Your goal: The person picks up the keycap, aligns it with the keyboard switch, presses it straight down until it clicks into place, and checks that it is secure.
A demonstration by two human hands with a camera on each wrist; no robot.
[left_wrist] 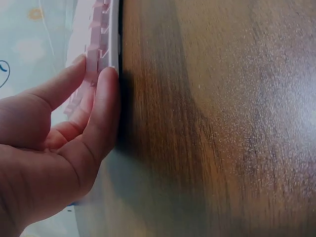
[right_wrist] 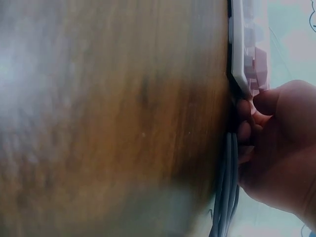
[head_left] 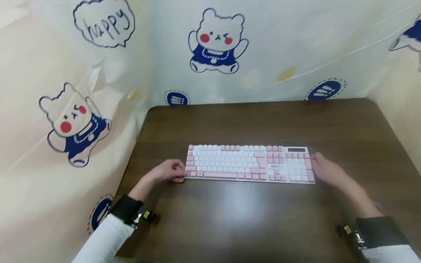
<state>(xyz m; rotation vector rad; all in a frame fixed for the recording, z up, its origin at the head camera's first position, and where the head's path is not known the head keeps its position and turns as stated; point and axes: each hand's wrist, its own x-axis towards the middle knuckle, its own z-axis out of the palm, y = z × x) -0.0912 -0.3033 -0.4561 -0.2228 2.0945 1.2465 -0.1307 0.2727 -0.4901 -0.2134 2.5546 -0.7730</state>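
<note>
A pink and white keyboard (head_left: 230,160) lies on the brown wooden table, its long side across my view. At its left end my left hand (head_left: 169,170) pinches the front corner; in the left wrist view the thumb (left_wrist: 74,74) is on the pink keys and a finger (left_wrist: 106,94) is against the edge. My right hand (head_left: 325,168) grips the opposite end, thumb above and curled fingers at the underside in the right wrist view. Some of those fingertips are hidden there. Below them runs a bundled grey cable (right_wrist: 227,182).
The table (head_left: 230,219) has rounded far corners. Pale sheeting (head_left: 283,44) printed with cartoon bears surrounds it at the back and sides. A thin cord (head_left: 292,141) loops behind the keyboard's right end. Each wrist wears a black band with a small camera.
</note>
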